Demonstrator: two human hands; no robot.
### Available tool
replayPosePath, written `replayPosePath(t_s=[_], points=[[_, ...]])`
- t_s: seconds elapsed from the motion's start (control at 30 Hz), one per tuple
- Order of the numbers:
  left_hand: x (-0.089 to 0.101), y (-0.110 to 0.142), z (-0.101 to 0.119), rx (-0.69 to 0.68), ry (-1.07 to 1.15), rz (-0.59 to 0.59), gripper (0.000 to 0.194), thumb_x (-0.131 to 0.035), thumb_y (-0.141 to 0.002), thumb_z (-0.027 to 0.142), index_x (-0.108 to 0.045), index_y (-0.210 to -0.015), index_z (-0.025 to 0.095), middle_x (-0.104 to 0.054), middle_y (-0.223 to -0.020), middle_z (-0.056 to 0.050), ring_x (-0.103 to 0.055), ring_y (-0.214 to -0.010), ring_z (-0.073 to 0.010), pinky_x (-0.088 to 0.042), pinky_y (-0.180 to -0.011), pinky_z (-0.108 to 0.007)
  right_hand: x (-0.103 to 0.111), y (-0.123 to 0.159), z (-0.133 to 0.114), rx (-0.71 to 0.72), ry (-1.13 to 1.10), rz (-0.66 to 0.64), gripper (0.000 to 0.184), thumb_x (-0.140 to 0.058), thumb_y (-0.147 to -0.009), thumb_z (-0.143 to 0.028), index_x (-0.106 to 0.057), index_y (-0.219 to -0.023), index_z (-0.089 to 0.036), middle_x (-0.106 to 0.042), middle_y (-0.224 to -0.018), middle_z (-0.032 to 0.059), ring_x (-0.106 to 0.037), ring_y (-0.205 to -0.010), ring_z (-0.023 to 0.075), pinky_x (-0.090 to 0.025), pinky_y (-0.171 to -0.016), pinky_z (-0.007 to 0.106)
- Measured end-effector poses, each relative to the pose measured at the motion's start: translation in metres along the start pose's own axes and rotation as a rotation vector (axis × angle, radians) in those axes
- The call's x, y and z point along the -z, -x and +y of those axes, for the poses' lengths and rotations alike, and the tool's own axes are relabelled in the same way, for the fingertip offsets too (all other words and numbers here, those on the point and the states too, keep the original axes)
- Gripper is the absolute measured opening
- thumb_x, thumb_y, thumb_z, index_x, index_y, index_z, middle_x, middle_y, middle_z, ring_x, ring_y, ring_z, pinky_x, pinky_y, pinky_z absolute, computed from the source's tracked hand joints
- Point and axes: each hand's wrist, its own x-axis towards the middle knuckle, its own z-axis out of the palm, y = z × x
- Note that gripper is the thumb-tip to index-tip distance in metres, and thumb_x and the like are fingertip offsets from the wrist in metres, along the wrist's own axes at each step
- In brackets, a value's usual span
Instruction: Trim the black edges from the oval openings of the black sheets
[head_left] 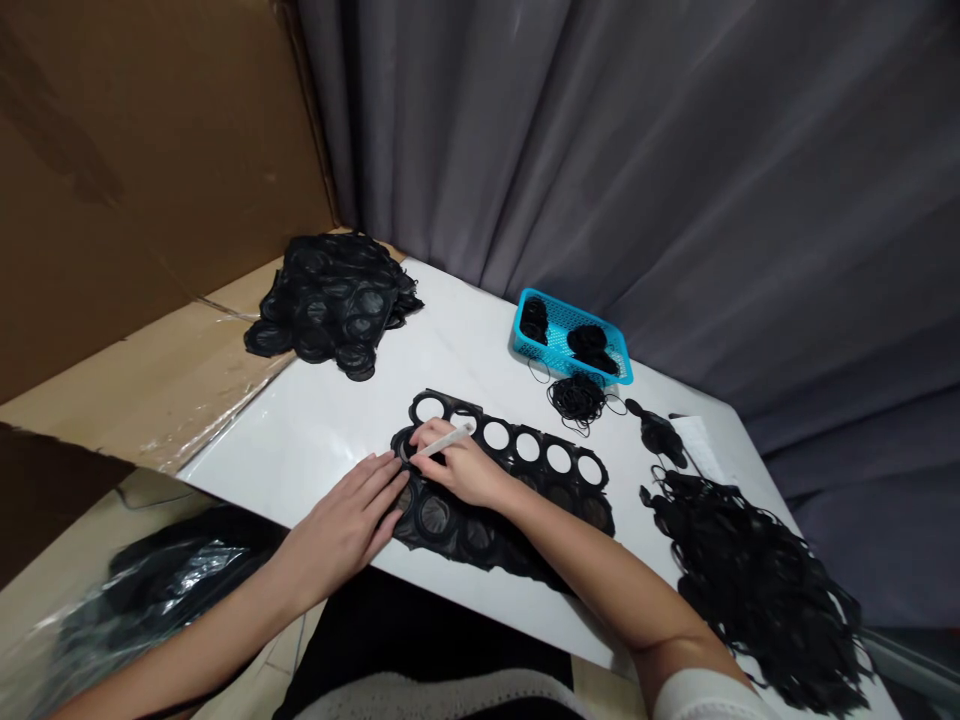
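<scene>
A black rubber sheet [525, 470] with round holes and rings lies on the white table [322, 420] in front of me. My left hand [346, 525] rests flat on the sheet's left end, fingers stretched out and together. My right hand [463, 468] is closed round a thin white stick-like tool [446, 441], whose tip touches the sheet at a ring near my left fingertips.
A pile of black sheets [334, 303] sits at the back left. A blue basket [570, 335] holds black rings, with a loose bundle of rings [576, 398] beside it. Black scrap strips [757, 580] heap at the right. Cardboard [142, 150] stands left, grey curtain [637, 150] behind.
</scene>
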Motion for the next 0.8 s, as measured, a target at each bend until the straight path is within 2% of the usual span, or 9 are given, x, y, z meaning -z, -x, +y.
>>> replayPosePath(t_s=[0.13, 0.2, 0.37, 0.4, 0.43, 0.5, 0.57, 0.63, 0.8], points=[[0.002, -0.004, 0.000, -0.092, -0.042, -0.006, 0.038, -0.048, -0.103, 0.026, -0.060, -0.136, 0.013, -0.065, -0.136, -0.014, -0.058, -0.131, -0.0291, -0.046, -0.114, -0.046, -0.020, 0.006, -0.003, 0.065, 0.225, 0.018, 0.012, -0.048, -0.100, -0.016, -0.059, -0.098, -0.019, -0.061, -0.109, 0.0104, -0.053, -0.103, 0.0230, -0.048, -0.092, 0.036], [0.004, -0.007, -0.001, -0.111, -0.066, -0.021, 0.036, -0.048, -0.103, 0.026, -0.062, -0.132, 0.011, -0.067, -0.133, -0.014, -0.060, -0.128, -0.0293, -0.047, -0.113, -0.046, -0.020, 0.002, 0.003, 0.048, 0.240, 0.072, 0.015, -0.045, -0.100, -0.014, -0.059, -0.097, -0.019, -0.063, -0.104, 0.0102, -0.054, -0.100, 0.0235, -0.047, -0.091, 0.036], [0.010, -0.011, -0.006, -0.140, -0.102, -0.028, 0.034, -0.046, -0.102, 0.027, -0.065, -0.126, 0.010, -0.069, -0.126, -0.014, -0.063, -0.122, -0.0287, -0.048, -0.111, -0.046, 0.032, -0.007, 0.027, -0.188, 0.103, 0.540, 0.017, -0.043, -0.101, -0.021, -0.057, -0.092, -0.020, -0.061, -0.088, 0.0046, -0.058, -0.086, 0.0205, -0.047, -0.083, 0.033], [0.010, -0.011, -0.006, -0.134, -0.098, -0.021, 0.034, -0.046, -0.102, 0.027, -0.065, -0.125, 0.011, -0.070, -0.125, -0.013, -0.064, -0.120, -0.0286, -0.048, -0.111, -0.047, 0.042, -0.003, 0.028, -0.203, 0.103, 0.572, 0.017, -0.043, -0.101, -0.022, -0.057, -0.091, -0.020, -0.061, -0.088, 0.0045, -0.059, -0.085, 0.0204, -0.047, -0.082, 0.033], [0.011, -0.012, -0.005, -0.121, -0.086, -0.012, 0.034, -0.047, -0.102, 0.027, -0.066, -0.125, 0.012, -0.070, -0.124, -0.013, -0.064, -0.119, -0.0286, -0.048, -0.110, -0.047, 0.049, 0.002, 0.027, -0.199, 0.104, 0.559, 0.016, -0.044, -0.100, -0.023, -0.057, -0.091, -0.021, -0.061, -0.088, 0.0046, -0.059, -0.085, 0.0204, -0.047, -0.082, 0.034], [0.009, -0.015, -0.001, -0.082, -0.039, 0.002, 0.033, -0.048, -0.102, 0.027, -0.066, -0.125, 0.013, -0.070, -0.123, -0.012, -0.064, -0.119, -0.0285, -0.048, -0.111, -0.048, 0.052, 0.018, 0.021, -0.147, 0.086, 0.415, 0.015, -0.045, -0.100, -0.023, -0.057, -0.091, -0.021, -0.063, -0.091, 0.0053, -0.060, -0.088, 0.0203, -0.047, -0.084, 0.034], [0.006, -0.019, 0.007, -0.053, 0.015, 0.009, 0.035, -0.048, -0.102, 0.027, -0.063, -0.130, 0.014, -0.068, -0.128, -0.013, -0.061, -0.124, -0.0290, -0.046, -0.113, -0.049, 0.044, 0.033, 0.012, -0.092, 0.051, 0.229, 0.012, -0.047, -0.100, -0.022, -0.058, -0.094, -0.022, -0.064, -0.095, 0.0059, -0.061, -0.092, 0.0200, -0.048, -0.085, 0.033], [0.001, -0.024, 0.015, -0.054, 0.053, -0.001, 0.040, -0.049, -0.102, 0.029, -0.058, -0.138, 0.014, -0.062, -0.139, -0.015, -0.055, -0.133, -0.0303, -0.045, -0.114, -0.049, 0.033, 0.043, 0.007, -0.078, 0.008, 0.116, 0.010, -0.049, -0.100, -0.020, -0.058, -0.094, -0.021, -0.064, -0.099, 0.0063, -0.061, -0.095, 0.0196, -0.048, -0.087, 0.033], [-0.008, -0.027, 0.021, -0.057, 0.109, -0.067, 0.047, -0.053, -0.102, 0.037, -0.053, -0.145, 0.019, -0.052, -0.152, -0.013, -0.047, -0.142, -0.0305, -0.044, -0.115, -0.049, 0.024, 0.046, 0.010, -0.130, -0.087, 0.078, 0.013, -0.055, -0.098, -0.022, -0.056, -0.085, -0.021, -0.063, -0.107, 0.0053, -0.060, -0.101, 0.0185, -0.047, -0.094, 0.034]])
